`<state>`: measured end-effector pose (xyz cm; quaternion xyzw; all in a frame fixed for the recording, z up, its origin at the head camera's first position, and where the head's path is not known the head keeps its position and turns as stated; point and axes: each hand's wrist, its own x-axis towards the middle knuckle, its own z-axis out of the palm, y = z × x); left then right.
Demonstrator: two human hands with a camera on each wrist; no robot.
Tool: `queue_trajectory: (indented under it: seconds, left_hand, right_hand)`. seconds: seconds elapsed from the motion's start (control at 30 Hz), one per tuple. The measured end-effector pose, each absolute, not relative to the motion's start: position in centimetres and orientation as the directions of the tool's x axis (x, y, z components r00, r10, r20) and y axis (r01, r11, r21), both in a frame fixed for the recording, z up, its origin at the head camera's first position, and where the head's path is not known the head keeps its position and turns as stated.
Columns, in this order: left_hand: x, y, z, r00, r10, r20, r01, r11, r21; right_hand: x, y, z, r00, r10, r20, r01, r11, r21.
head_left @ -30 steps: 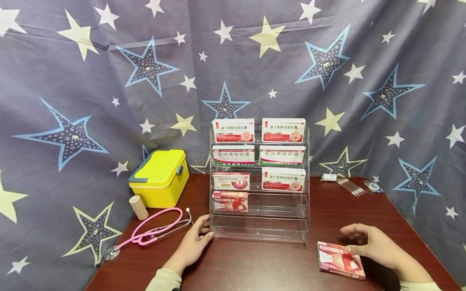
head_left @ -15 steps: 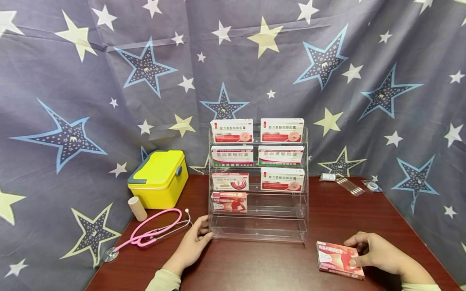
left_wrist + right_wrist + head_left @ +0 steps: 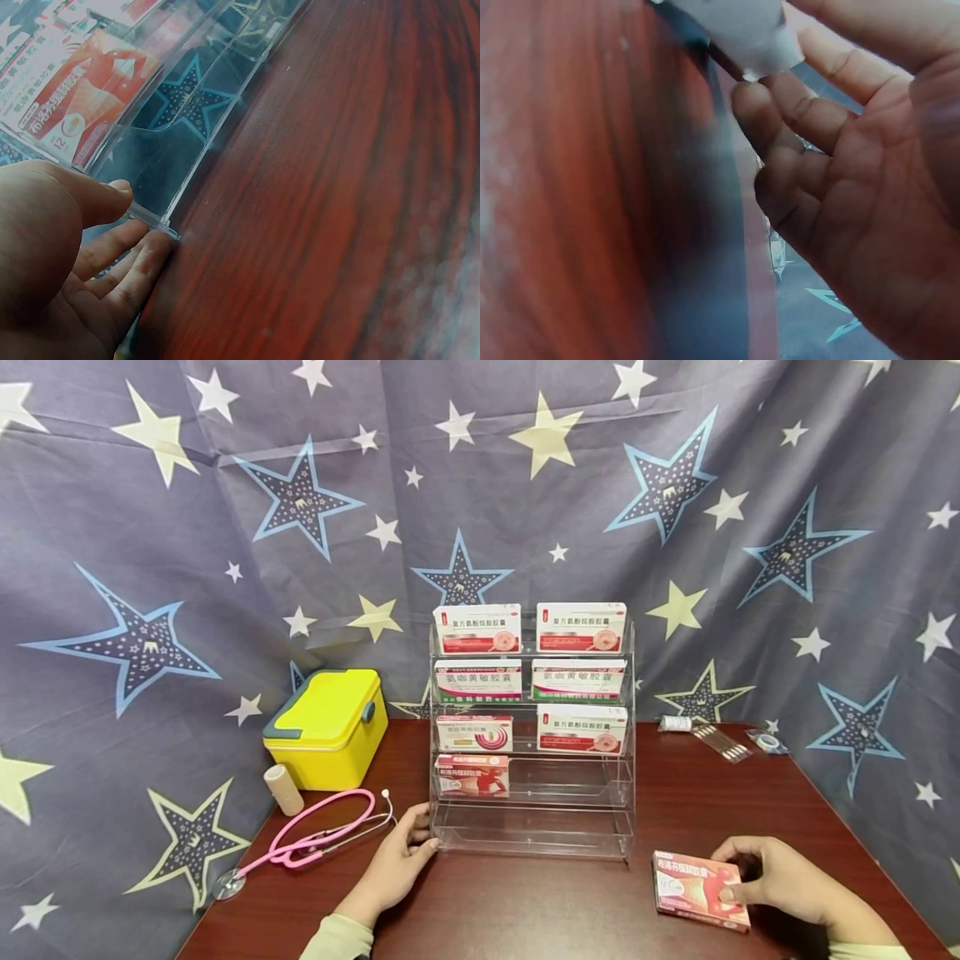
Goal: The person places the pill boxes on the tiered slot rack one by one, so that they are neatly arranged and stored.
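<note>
A clear acrylic display rack (image 3: 532,835) stands in the middle of the table. My left hand (image 3: 401,857) holds its lower left corner, the thumb at the front and the fingers at the side; the left wrist view shows this hand (image 3: 82,255) at the rack's edge (image 3: 172,202). At the front right, my right hand (image 3: 783,878) pinches a red medicine box (image 3: 693,885) by its right end, thumb on the printed face. The box is slightly tilted. In the right wrist view only a pale end of the box (image 3: 742,34) shows between the fingers.
Several white medicine boxes (image 3: 477,630) fill the rack's upper tiers; another red box (image 3: 472,777) sits at left on the fourth. A yellow case (image 3: 322,731), a bandage roll (image 3: 283,790) and a pink stethoscope (image 3: 322,839) lie left. A small white bottle (image 3: 676,724) and swabs (image 3: 722,743) lie back right.
My right hand has closed its thumb and fingers on the red medicine box and raised it slightly. The left hand and the rack have stayed put.
</note>
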<state>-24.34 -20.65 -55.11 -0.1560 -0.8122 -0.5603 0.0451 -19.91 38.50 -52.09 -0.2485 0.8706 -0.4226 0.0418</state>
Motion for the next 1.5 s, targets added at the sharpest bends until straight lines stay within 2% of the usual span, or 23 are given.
queue_trajectory:
  seconds: [0.2, 0.4, 0.57, 0.7, 0.97, 1.13, 1.3, 1.5]
  left_hand:
    - [-24.3, -20.6, -55.0, -0.953, 0.197, 0.229, 0.283, 0.318, 0.905]
    - [-24.2, -20.5, -54.8, -0.954, 0.199, 0.223, 0.275, 0.290, 0.917]
    - [-24.2, -20.6, -54.9, -0.947, 0.206, 0.245, 0.300, 0.301, 0.905]
    - [-24.3, -20.6, -55.1, -0.944, 0.209, 0.256, 0.313, 0.317, 0.895]
    - [-24.4, -20.6, -55.1, -0.955, 0.195, 0.223, 0.277, 0.326, 0.904]
    - [-24.4, -20.6, -55.1, -0.957, 0.191, 0.219, 0.272, 0.321, 0.907]
    - [-24.4, -20.6, -55.1, -0.950, 0.195, 0.244, 0.297, 0.325, 0.898]
    - [-24.3, -20.6, -54.9, -0.950, 0.198, 0.241, 0.294, 0.314, 0.903]
  right_hand:
    - [-19.7, 38.6, -51.7, -0.866, -0.484, 0.126, -0.360, 0.427, -0.829]
    - [-19.8, 39.1, -51.8, -0.891, -0.444, 0.089, -0.313, 0.462, -0.830]
    - [-19.4, 39.5, -50.6, -0.933, -0.303, 0.193, -0.324, 0.478, -0.816]
    - [-19.2, 39.2, -48.3, -0.931, -0.168, 0.323, -0.363, 0.502, -0.785]
    - [-20.7, 34.3, -41.3, -0.827, -0.056, 0.560, -0.478, 0.594, -0.647]
    - [-22.6, 29.3, -38.6, -0.737, -0.092, 0.669, -0.577, 0.601, -0.553]
    - [-24.6, 25.5, -38.6, -0.684, -0.203, 0.701, -0.642, 0.625, -0.445]
    - [-25.9, 24.1, -40.5, -0.685, -0.243, 0.687, -0.596, 0.729, -0.337]
